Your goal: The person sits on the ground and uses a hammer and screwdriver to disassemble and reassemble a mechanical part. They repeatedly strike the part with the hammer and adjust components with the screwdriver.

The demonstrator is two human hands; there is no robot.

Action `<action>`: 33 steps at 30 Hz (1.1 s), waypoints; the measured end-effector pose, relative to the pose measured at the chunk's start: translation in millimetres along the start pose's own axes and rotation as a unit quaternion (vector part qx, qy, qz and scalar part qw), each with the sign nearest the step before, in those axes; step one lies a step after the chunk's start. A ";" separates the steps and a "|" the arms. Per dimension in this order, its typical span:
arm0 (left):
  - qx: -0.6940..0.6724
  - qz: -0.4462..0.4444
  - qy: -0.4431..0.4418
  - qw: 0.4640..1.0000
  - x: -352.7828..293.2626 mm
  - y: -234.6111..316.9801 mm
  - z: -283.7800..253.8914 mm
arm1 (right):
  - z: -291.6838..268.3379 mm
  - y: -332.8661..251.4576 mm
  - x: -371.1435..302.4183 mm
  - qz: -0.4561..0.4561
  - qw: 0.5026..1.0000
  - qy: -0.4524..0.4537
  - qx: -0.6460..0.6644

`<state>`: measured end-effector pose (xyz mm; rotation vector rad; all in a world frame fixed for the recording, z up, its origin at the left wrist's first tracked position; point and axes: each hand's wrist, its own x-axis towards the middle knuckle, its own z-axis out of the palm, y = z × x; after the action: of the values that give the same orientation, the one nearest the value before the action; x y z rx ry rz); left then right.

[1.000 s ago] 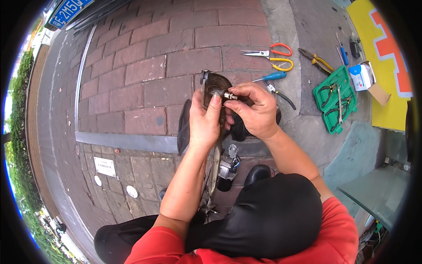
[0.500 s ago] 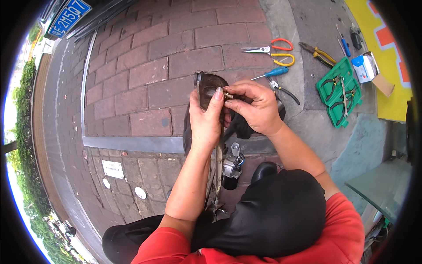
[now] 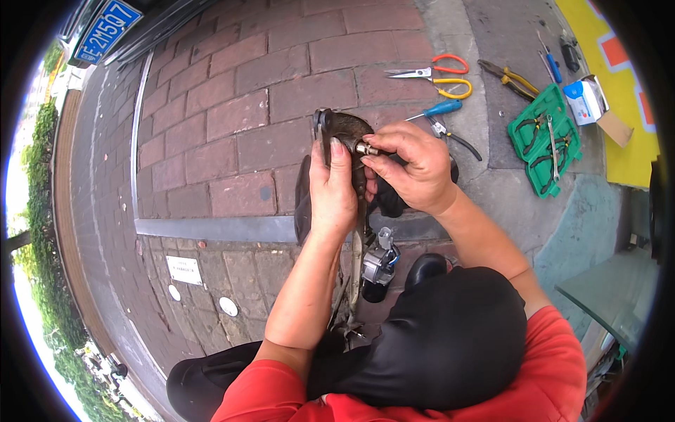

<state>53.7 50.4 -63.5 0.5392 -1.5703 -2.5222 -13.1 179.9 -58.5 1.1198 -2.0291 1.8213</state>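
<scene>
My left hand (image 3: 332, 188) is closed around a dirty, dark metal part (image 3: 349, 126) with a rounded upper end. A long metal arm (image 3: 356, 257) runs down below it toward my legs. Between the thumb and fingers of my right hand (image 3: 418, 169) is a small silvery metal cylinder (image 3: 365, 148), set against the side of the dark part. Whether the cylinder is threaded or joined to the part cannot be made out. Just below my hands a silver and black electric motor (image 3: 380, 266) with a plug lies beside the arm.
Scissors (image 3: 439, 77) with red and yellow handles, a blue screwdriver (image 3: 441, 108) and black-handled pliers (image 3: 455, 138) lie ahead right. Farther right are yellow-handled pliers (image 3: 512, 77), an open green tool case (image 3: 540, 149) and a small box (image 3: 586, 103). A parked car (image 3: 151, 32) stands far left.
The dark part has turned slightly in my left hand, and my left fingers have shifted on it. More of the small metal cylinder shows at my right fingertips.
</scene>
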 end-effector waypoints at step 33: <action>0.016 -0.032 0.027 0.999 7.4 -14.7 -2.8 | -1.8 -7.5 -1.6 0.085 0.985 -0.039 -0.146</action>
<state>49.1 52.6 -79.4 0.6663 -1.6020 -2.5106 -7.8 182.5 -53.3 0.9742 -2.4069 1.5009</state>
